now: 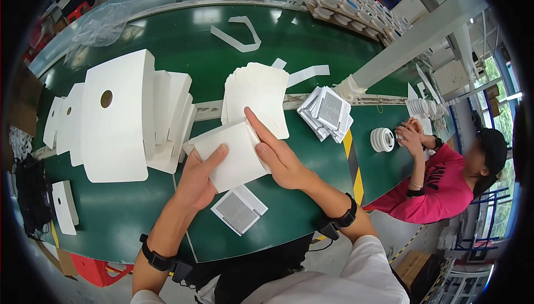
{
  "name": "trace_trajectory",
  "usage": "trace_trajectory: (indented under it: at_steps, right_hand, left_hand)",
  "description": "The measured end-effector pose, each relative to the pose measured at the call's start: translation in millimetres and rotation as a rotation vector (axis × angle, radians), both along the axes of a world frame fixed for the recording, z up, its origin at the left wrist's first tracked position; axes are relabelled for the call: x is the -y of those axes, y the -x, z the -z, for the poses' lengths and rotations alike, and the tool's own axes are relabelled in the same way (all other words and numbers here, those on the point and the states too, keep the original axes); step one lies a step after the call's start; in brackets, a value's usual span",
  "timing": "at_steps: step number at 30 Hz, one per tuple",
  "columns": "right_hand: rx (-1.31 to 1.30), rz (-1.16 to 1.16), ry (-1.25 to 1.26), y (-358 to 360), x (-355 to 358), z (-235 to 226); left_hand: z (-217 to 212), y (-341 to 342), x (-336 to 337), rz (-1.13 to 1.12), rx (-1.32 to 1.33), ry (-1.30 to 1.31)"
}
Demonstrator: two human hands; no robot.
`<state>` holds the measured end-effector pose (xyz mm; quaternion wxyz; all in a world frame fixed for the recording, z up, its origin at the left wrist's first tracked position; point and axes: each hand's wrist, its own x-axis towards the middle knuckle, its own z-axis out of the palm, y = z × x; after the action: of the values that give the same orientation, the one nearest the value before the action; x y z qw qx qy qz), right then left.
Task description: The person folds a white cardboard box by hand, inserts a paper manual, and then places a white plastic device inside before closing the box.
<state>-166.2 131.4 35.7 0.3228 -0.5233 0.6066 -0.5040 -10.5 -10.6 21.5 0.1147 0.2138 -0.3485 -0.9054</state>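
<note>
A white cardboard box [236, 159] is tilted between my two hands over the middle of the table. My left hand [200, 179] grips its left side, thumb lying across the white face. Against the right edge presses my right hand [283, 162], its fingers stretched along the side and its thumb at the edge. Just beyond the box lies a stack of flat white card blanks [256, 90], partly covered by my right fingertips. On the table below the box is a printed leaflet [239, 212], its upper edge hidden by the box.
White boxes with round holes [117, 131] stand at left; a smaller one [65, 207] lies nearer. A leaflet pile [328, 112] sits right of the blanks, by a metal post [411, 43]. Further right, a person in pink [439, 184] works beside white rings [382, 140].
</note>
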Motion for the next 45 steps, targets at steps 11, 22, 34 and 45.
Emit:
trace_trajectory:
  at_steps: [11, 22, 34, 45]
  right_hand:
    - [0.123, 0.053, -0.173, -4.3, -0.1, -5.5]
    - [-0.139, 0.009, -0.021, -15.5, -0.7, 7.2]
    - [0.057, 0.55, 0.117, 31.8, -5.9, 1.3]
    - [0.385, 0.112, 0.016, -4.6, 3.9, 11.2]
  left_hand:
    - [6.1, 7.4, -5.5, -0.053, 0.036, 0.019]
    - [3.3, 3.2, -5.8, -0.08, 0.07, 0.131]
    - [6.2, 5.0, -20.8, -0.349, -0.018, 0.773]
    - [5.1, -2.9, -26.5, -0.325, 0.124, 0.686]
